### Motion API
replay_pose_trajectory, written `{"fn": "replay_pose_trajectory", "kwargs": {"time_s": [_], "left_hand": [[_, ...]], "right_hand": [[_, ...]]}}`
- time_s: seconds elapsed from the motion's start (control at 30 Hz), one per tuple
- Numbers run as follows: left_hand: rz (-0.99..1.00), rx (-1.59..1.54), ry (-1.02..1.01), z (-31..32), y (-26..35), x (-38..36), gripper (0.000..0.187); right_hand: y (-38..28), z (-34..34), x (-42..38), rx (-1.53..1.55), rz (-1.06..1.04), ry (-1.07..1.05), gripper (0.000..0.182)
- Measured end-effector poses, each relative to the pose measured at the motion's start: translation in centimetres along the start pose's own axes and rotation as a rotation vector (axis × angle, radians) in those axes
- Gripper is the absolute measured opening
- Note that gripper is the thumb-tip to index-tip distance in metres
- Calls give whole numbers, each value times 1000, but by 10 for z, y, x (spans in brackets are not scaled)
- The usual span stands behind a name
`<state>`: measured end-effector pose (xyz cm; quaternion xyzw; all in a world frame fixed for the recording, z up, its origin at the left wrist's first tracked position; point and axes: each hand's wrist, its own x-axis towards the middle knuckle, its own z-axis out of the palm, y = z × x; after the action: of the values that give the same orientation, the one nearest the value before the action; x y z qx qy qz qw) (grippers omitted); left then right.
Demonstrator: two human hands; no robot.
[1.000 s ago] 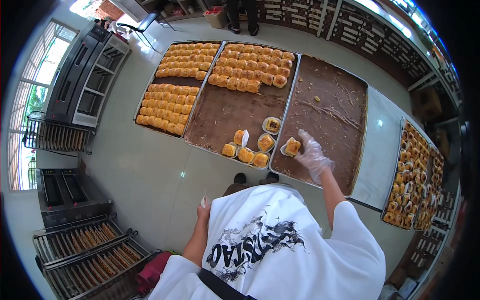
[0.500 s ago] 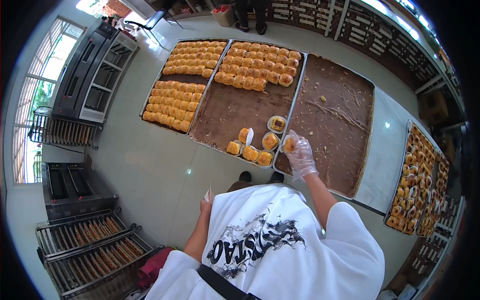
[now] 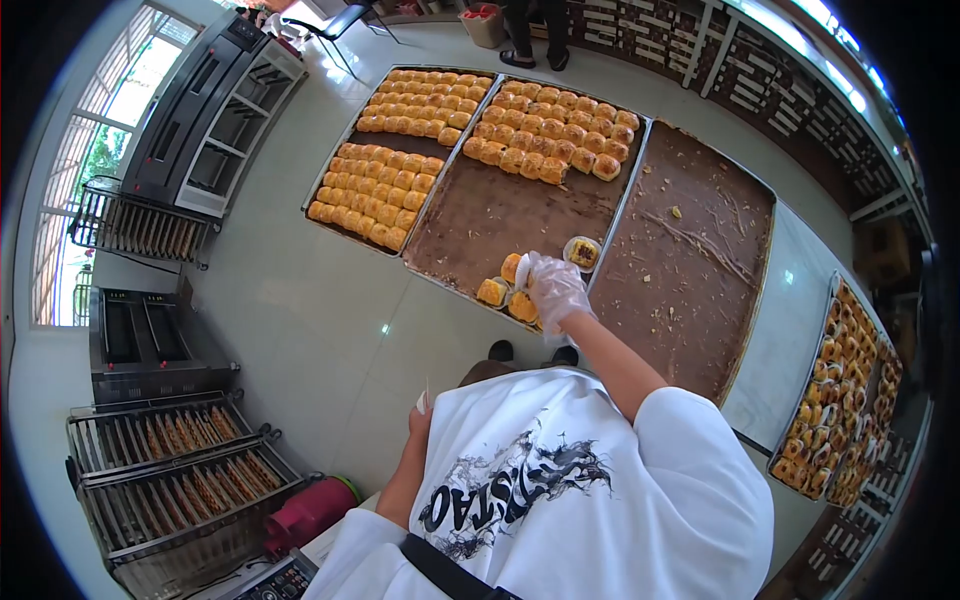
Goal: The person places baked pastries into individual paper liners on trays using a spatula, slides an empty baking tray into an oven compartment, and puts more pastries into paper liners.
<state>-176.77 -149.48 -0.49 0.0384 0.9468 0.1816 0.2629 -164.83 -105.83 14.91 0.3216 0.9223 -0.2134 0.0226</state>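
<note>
Our right hand [image 3: 555,290], gloved presumably for cleanliness, is at the buns [image 3: 491,291] in the near-right corner of the middle tray [image 3: 480,220], its grip too hidden to tell, while our left hand [image 3: 419,420] pinches a thin white piece [image 3: 424,401].

Along the left wall, a barred window [image 3: 130,85] is partly covered by a dark oven [image 3: 180,110], beside which a pale-framed shelf unit [image 3: 205,165] is placed. Below them, a wire rack [image 3: 145,228] and a dark low appliance [image 3: 150,345] are seen. At lower left, two slatted racks [image 3: 180,480] are lined with long strips, near which a magenta container [image 3: 312,510] is partly shown. On the pale floor [image 3: 340,330], at the top, are seen a black chair [image 3: 335,25], a bucket [image 3: 483,25] with red contents, and a standing person's dark-clothed legs [image 3: 535,30]. The far side is bounded by brown-and-white patterned panels [image 3: 800,125].
</note>
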Motion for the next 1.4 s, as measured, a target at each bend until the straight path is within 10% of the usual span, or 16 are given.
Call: {"fn": "replay_pose_trajectory", "kwargs": {"time_s": [0.2,0.43,0.63,0.73,0.8,0.9,1.13,1.4], "left_hand": [[-24,-149,10,23,-50,18,52],[-23,-264,85,-4,-40,4,42],[-197,-338,41,-36,-33,19,37],[-297,-443,35,-46,-59,33,56],[-324,-419,86,-64,-78,34,62],[-393,-498,134,-89,-120,36,65],[-668,-678,207,-133,-221,19,54],[-877,-860,283,-143,-284,26,46]], "right_hand": [[16,-6,-19,-59,-118,164,65],[54,-44,7,-161,39,40,56],[69,-1,12,-237,-364,448,42],[84,11,31,232,-13,96,49],[-20,-35,21,394,382,396,40],[-108,-16,77,753,371,521,36],[-332,76,205,1884,123,-583,29],[-593,193,178,1488,323,-1283,33]]}}
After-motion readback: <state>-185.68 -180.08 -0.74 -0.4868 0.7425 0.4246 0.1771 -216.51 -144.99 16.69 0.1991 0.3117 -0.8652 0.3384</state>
